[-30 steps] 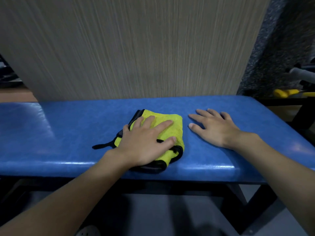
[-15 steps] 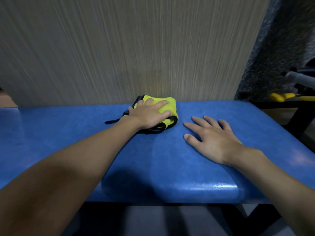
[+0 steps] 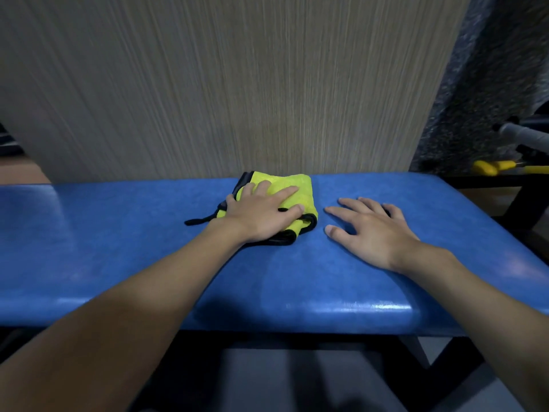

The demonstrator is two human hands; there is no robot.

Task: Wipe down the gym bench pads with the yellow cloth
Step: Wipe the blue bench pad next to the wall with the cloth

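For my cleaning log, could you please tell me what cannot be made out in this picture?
Head view: the left hand covers much of the cloth.
The frame's left edge cuts off the pad.
At right, the yellow item is too small, cut by the edge.

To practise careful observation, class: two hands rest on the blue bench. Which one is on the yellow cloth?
The left hand: it presses flat on the yellow cloth, while the right hand lies on the bare blue pad.
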